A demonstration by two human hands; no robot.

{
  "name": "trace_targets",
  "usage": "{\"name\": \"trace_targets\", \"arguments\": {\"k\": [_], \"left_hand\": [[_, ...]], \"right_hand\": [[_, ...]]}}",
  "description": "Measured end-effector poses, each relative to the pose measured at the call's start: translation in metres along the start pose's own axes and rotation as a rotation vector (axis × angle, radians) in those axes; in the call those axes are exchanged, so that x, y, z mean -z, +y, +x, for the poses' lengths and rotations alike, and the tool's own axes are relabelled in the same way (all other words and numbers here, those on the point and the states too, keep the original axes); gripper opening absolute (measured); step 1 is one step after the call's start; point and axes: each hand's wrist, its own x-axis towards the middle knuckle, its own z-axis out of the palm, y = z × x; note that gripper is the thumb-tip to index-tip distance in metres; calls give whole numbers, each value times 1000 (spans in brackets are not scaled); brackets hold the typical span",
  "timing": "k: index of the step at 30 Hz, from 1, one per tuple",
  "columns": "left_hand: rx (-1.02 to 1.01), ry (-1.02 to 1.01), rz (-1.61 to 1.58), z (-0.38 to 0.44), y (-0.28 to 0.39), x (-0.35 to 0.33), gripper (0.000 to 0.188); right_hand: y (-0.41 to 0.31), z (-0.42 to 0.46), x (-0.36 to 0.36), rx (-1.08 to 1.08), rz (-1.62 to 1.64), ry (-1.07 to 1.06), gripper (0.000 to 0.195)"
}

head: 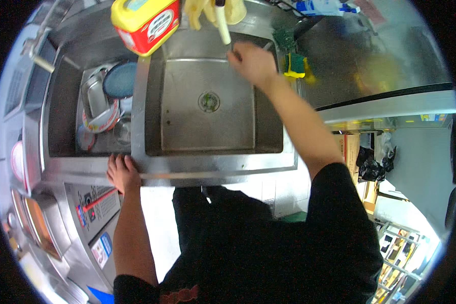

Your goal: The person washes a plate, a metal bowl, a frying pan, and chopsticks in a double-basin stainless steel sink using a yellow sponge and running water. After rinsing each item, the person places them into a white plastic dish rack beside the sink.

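Note:
My right hand (252, 62) is over the far right part of the right sink basin (209, 131), fingers curled, just below and right of a pale faucet spout (222, 26). Whether it holds anything is unclear. My left hand (122, 173) rests on the front rim of the steel sink (174, 167), below the left basin. In that basin lie a steel pan (97, 95), a dark blue-grey plate (120, 80) and a red-patterned dish (104, 123). The right basin's drain strainer (209, 101) has green scraps in it.
A yellow and red plastic container (148, 26) stands at the back between the basins. Yellow rubber gloves (235, 11) hang behind the spout. A green and yellow sponge (295, 65) and a dark green scouring pad (284, 39) lie right of the basin. Steel food pans (45, 224) stand at left.

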Motion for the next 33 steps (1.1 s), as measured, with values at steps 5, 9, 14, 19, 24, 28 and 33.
{"name": "trace_targets", "arguments": {"k": [5, 9, 14, 19, 24, 28, 33], "left_hand": [[-43, -5, -15, 1, 5, 2, 37], [-66, 6, 5, 0, -1, -12, 36], [-19, -22, 18, 2, -1, -18, 35], [-82, -20, 44, 1, -16, -23, 37], [-109, -51, 57, 4, -11, -24, 38], [-50, -79, -6, 7, -1, -21, 35], [-106, -50, 42, 3, -12, -27, 34]], "right_hand": [[107, -66, -67, -310, -196, -221, 28], [122, -93, -140, -367, -109, -750, 41], [138, -133, -301, -727, -24, -800, 62], [156, -95, -357, -750, -38, -585, 65], [148, -75, -357, -904, 63, -662, 65], [150, -96, -393, -982, 24, -488, 66], [137, -114, -394, -913, -77, -489, 66]]}}
